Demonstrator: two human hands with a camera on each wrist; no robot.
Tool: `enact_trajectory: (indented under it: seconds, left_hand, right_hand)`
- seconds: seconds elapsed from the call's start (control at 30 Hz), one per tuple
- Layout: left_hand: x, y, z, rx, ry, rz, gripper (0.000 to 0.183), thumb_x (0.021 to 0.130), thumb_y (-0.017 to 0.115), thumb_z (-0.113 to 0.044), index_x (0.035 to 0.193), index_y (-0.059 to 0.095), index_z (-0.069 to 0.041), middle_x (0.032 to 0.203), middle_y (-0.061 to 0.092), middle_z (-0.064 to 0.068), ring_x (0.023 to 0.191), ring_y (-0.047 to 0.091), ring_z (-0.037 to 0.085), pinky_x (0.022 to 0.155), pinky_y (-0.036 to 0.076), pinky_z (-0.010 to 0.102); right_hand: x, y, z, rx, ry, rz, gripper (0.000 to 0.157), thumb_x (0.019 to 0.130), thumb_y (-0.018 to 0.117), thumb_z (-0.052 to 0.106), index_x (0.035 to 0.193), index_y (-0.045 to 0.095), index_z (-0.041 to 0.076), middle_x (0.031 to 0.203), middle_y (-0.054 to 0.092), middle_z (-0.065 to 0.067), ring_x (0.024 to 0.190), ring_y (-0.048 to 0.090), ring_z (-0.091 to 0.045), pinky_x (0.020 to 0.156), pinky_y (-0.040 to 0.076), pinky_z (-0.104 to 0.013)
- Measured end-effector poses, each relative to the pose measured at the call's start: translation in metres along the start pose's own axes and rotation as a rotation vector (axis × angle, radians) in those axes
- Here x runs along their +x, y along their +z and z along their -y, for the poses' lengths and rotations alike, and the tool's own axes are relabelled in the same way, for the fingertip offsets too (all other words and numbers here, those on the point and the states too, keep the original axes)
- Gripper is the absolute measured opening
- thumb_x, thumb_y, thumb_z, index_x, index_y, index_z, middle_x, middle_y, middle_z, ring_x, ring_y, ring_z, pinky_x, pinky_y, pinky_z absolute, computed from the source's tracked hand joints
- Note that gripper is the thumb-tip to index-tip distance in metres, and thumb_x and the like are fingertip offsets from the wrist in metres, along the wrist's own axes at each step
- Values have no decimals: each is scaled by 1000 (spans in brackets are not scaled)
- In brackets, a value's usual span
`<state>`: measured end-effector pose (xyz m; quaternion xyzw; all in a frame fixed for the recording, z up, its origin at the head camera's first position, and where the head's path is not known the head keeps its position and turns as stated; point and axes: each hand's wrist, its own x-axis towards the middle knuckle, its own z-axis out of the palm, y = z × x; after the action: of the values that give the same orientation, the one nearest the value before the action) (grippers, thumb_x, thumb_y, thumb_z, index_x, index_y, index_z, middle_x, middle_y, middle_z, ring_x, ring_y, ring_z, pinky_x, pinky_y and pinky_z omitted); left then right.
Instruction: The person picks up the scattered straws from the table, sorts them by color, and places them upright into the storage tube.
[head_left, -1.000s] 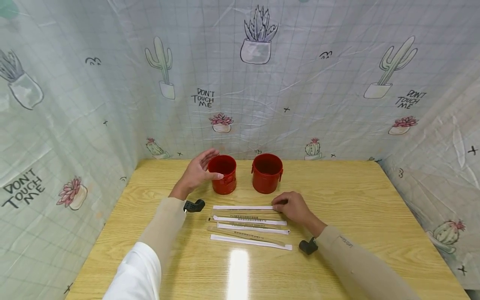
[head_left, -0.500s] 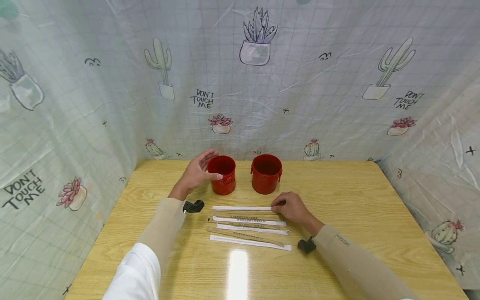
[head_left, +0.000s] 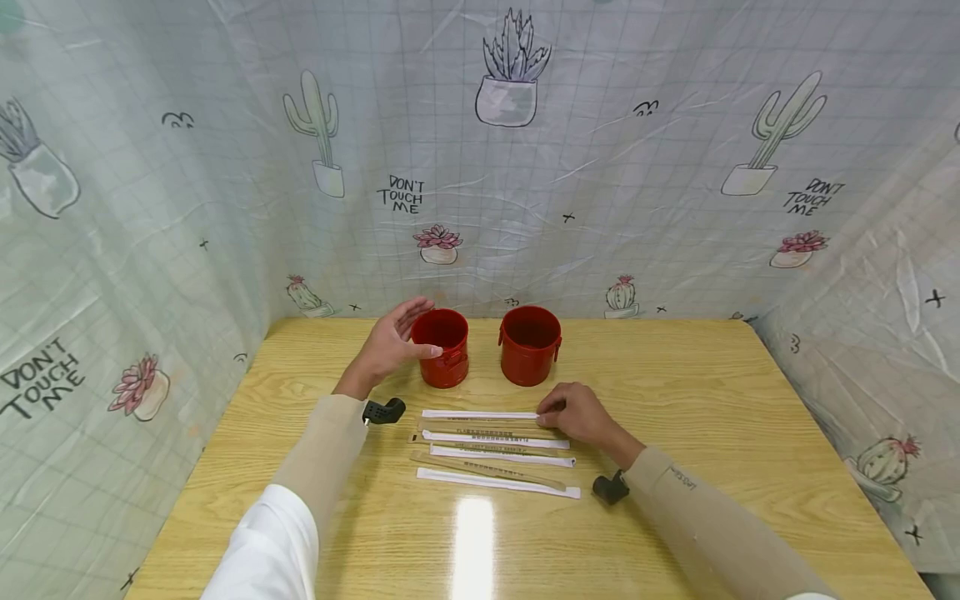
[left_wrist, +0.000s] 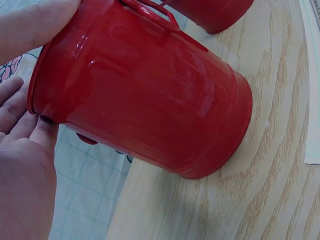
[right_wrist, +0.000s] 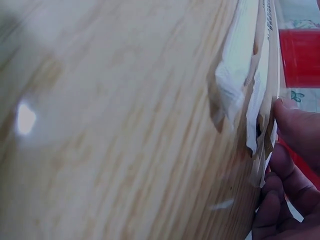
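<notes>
My left hand [head_left: 386, 348] rests against the left red bucket [head_left: 447, 373], thumb [left_wrist: 37, 25] along the front of its rim and the other fingers [left_wrist: 37, 122] extended at the far side. That bucket stands upright on the table. With thumb and bent fingers, my right hand [head_left: 581, 412] pinches the right end of the rearmost white paper-wrapped straw [head_left: 480, 414], which lies flat. Several more wrapped straws lie nearly parallel in front of it, white ones [head_left: 498, 483] alternating with tan ones [head_left: 487, 470]. In the right wrist view their ends [right_wrist: 235, 85] show near my thumb.
A second red bucket [head_left: 528, 367] with side handles stands upright to the right of the first, behind the straws. The wooden table [head_left: 675, 392] ends at a hanging patterned cloth [head_left: 570, 192]. A bright light reflection [head_left: 474, 542] shows on the tabletop.
Both hands and the straws keep their places. The head view has shifted slightly, so everything sits a little further left in it.
</notes>
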<state>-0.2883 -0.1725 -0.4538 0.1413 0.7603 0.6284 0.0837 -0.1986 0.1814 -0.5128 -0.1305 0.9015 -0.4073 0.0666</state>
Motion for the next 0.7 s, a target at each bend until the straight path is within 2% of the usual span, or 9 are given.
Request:
enact_trajectory:
  seconds: [0.23, 0.4, 0.7]
  left_hand:
    - [-1, 0, 0, -2, 3, 1, 99, 81, 87, -4, 163, 31, -7, 166, 43, 8, 160, 31, 27, 134, 21, 46]
    - [-3, 1, -1, 4, 2, 4, 99, 82, 87, -4, 163, 31, -8, 166, 42, 8, 160, 31, 27, 134, 21, 47]
    - [-3, 0, -1, 12, 8, 7, 98, 82, 87, -5, 163, 32, -10, 166, 42, 8, 160, 31, 28, 134, 22, 47]
  right_hand:
    - [1, 4, 2, -5, 10, -20, 8, 89, 82, 14, 90, 81, 6, 86, 72, -3, 75, 57, -13, 66, 50, -24]
    - [1, 6, 2, -50, 11, -18, 7, 89, 82, 12, 91, 80, 5, 86, 71, -1, 76, 57, -11, 69, 50, -24]
    - [3, 4, 8, -94, 13, 12, 5, 90, 81, 15, 88, 79, 11, 84, 69, 2, 76, 56, -12, 69, 50, -25]
